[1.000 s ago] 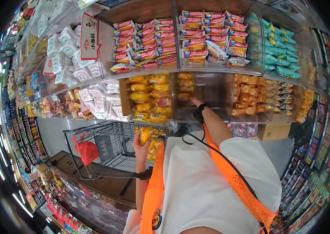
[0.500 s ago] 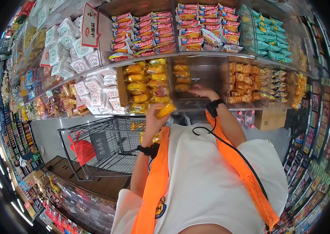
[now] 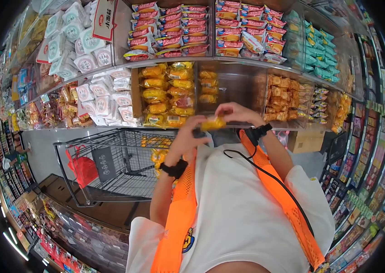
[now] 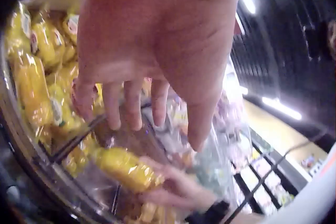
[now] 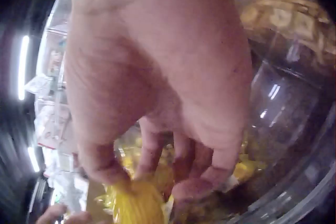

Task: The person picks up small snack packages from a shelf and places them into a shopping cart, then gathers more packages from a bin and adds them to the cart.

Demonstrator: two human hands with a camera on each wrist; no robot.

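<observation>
My right hand (image 3: pixel 238 113) pinches a yellow wrapped snack pack (image 3: pixel 213 123) between thumb and fingers, in front of the lower shelf bins. In the right wrist view the yellow end of this pack (image 5: pixel 137 205) shows below the fingertips. My left hand (image 3: pixel 188 139) is close at the pack's left side, fingers spread and palm bare in the left wrist view. Behind the right hand, a short column of similar yellow packs (image 3: pixel 208 85) lines the left side of a lower bin. More yellow packs (image 3: pixel 181 91) fill the neighbouring bin to the left.
A wire shopping cart (image 3: pixel 110 182) stands left of my body with yellow packs (image 3: pixel 158 157) and a red bag (image 3: pixel 82 166) in it. Upper bins hold red-wrapped packs (image 3: pixel 195 32) and teal packs (image 3: pixel 320 50). Orange-brown packs (image 3: pixel 281 98) lie to the right; a cardboard box (image 3: pixel 306 141) stands below.
The left hand held a yellow pack and came from the cart toward the bins; its fingers have let go. The right hand has drawn back from the bin and now holds the pack.
</observation>
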